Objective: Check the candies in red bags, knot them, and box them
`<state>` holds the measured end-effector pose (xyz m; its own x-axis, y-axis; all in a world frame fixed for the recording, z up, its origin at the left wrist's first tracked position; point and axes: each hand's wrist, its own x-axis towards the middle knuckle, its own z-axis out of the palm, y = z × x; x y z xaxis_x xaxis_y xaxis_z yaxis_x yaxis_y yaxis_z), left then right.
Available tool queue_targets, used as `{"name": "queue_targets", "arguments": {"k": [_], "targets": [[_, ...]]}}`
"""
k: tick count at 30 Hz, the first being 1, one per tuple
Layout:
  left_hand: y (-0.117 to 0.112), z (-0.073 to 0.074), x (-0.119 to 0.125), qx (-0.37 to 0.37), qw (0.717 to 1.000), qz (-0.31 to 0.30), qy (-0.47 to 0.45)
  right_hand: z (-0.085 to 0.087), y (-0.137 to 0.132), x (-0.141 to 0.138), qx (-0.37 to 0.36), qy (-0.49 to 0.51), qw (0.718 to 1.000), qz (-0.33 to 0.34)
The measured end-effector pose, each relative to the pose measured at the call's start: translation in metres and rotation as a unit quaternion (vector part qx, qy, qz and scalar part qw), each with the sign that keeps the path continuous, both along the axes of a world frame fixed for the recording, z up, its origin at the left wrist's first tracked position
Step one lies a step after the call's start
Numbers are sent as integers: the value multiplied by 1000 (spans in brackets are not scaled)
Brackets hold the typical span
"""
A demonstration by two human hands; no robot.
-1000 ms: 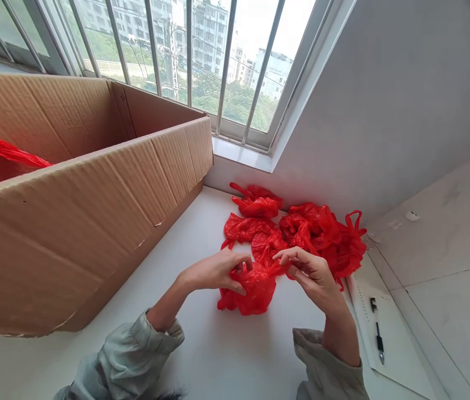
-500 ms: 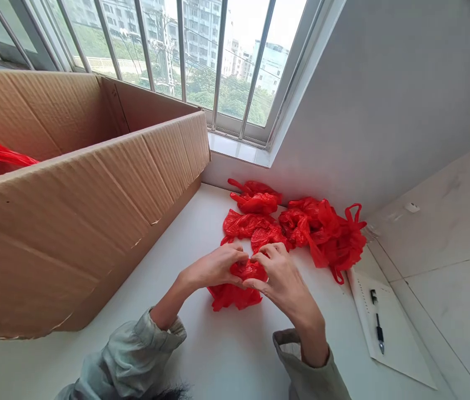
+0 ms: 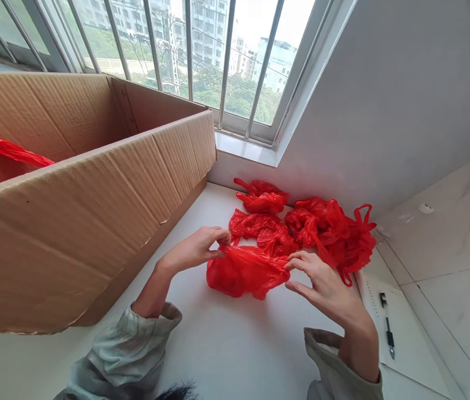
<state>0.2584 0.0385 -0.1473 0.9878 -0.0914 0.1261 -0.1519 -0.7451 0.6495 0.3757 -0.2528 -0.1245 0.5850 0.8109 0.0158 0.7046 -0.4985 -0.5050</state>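
A crumpled red plastic bag [image 3: 245,272] is stretched between my two hands just above the white tabletop [image 3: 235,350]. My left hand [image 3: 195,248] pinches its left upper edge with closed fingers. My right hand [image 3: 324,283] pinches the bag's right end between thumb and fingers. Behind the bag lies a pile of several more red plastic bags [image 3: 310,225] against the wall.
A large open cardboard box [image 3: 85,183] fills the left side, with a red bag [image 3: 8,150] showing inside. A sheet of paper [image 3: 401,344] with a black pen [image 3: 387,328] lies at the right. A barred window [image 3: 201,61] is behind.
My hands have moved apart from the middle of the bag, pulling it out wide between them. The view has shifted slightly.
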Motion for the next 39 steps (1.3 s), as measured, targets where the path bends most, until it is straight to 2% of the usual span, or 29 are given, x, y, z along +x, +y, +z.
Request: {"name": "queue_targets", "arguments": {"k": [2,5,7,9,11,13,16,19,23,26,29,31,34,35,37,39], "targets": [[-14,5,-3,19,1000,8,0,-1,4,-3,-4,12,1000,-8],[-46,12,-2,46,998,-29,-7,-5,18,-8,18,-17,1000,-13],[-64,10,3,65,997,-49,-14,-9,31,-12,10,-41,999,-8],[-73,4,11,81,996,-42,-19,-12,42,-16,-29,-72,997,-13],[-72,-3,18,82,996,-24,-22,-15,49,-17,-59,-94,994,-21],[-62,-6,20,66,997,-15,-26,-14,48,-13,-53,-91,994,-35],[-37,2,15,7,999,-2,-46,-9,33,-3,-12,-76,995,-62],[-13,13,7,-73,994,37,-67,-2,10,6,11,-71,994,-85],[2,17,0,-172,980,67,-71,3,-11,5,28,-74,986,-148],[-4,19,-4,-185,979,61,-64,1,-11,1,40,-77,985,-151],[-30,23,-5,-149,984,58,-75,-3,5,-3,52,-54,987,-139],[-52,22,-2,-112,983,88,-113,-5,19,-6,63,-24,989,-129],[-77,19,5,-108,974,129,-149,-6,34,-10,76,17,993,-88],[-79,18,6,-117,972,133,-152,-5,35,-11,86,25,992,-86],[-73,20,4,-142,966,143,-164,-3,32,-10,134,31,983,-123],[-56,24,-1,-183,954,157,-178,-1,24,-6,232,48,953,-188]]}}
